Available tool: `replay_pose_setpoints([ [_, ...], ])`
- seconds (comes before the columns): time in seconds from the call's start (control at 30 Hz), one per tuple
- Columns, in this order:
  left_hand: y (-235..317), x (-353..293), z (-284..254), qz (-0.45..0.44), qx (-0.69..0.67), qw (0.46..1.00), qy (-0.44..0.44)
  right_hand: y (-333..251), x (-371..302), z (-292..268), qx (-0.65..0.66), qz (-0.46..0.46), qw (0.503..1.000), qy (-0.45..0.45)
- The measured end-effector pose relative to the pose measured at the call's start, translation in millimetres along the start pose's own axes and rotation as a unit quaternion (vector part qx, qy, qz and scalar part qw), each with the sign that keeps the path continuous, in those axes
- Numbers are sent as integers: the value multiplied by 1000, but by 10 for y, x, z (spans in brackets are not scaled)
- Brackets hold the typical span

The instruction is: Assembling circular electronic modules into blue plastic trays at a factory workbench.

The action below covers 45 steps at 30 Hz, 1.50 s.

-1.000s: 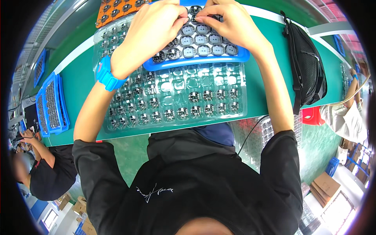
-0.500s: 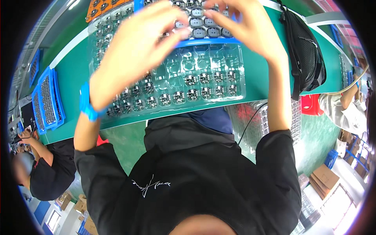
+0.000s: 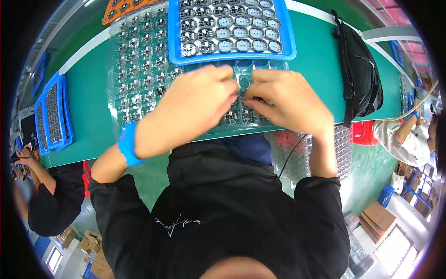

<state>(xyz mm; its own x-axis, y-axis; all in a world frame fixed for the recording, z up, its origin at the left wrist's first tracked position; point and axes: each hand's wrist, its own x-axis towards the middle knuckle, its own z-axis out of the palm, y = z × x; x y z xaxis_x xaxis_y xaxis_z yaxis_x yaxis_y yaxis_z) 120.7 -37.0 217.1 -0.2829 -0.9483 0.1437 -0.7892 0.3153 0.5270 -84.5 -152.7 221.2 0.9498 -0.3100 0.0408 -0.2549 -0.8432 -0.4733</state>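
My left hand (image 3: 197,102), with a blue band on its wrist, is closed over the clear plastic tray (image 3: 113,100), its fingers curled together. To its right my right hand (image 3: 288,100) is also closed, thumb and fingers bunched over the same tray. The fingertips face each other across a narrow gap; whatever they pinch is hidden. Small circuit boards (image 3: 231,116) sit in the clear tray's pockets around the hands. Just beyond lies a blue tray (image 3: 232,58), filled with rows of rounded grey housings (image 3: 242,45), those toward its left bearing circuit boards.
An orange tray (image 3: 121,10) lies at the far left, and stacked blue trays (image 3: 68,111) stand on the left of the green table (image 3: 90,116). A black bag (image 3: 364,69) rests at the right. Other people sit at both sides. Stacked clear trays (image 3: 341,149) stand below the table edge.
Both hands have come back from above the blue tray to the clear tray, nearer to me. Their fingers, spread apart before, are now drawn together. The blue tray is uncovered.
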Motion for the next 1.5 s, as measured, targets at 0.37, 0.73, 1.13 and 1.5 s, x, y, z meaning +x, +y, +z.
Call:
replay_pose_setpoints([
  [0.37,-339,609,-599,-29,35,993,108,640,843,-602,18,-51,992,113],
  [0.73,-500,726,-483,-54,81,989,112,638,883,-614,-23,-66,990,121],
  [1.13,-493,716,-392,-57,118,985,115,685,898,-587,-12,-75,991,114],
  [1.5,-467,761,-533,32,193,979,57,693,863,-518,-37,-74,989,121],
])
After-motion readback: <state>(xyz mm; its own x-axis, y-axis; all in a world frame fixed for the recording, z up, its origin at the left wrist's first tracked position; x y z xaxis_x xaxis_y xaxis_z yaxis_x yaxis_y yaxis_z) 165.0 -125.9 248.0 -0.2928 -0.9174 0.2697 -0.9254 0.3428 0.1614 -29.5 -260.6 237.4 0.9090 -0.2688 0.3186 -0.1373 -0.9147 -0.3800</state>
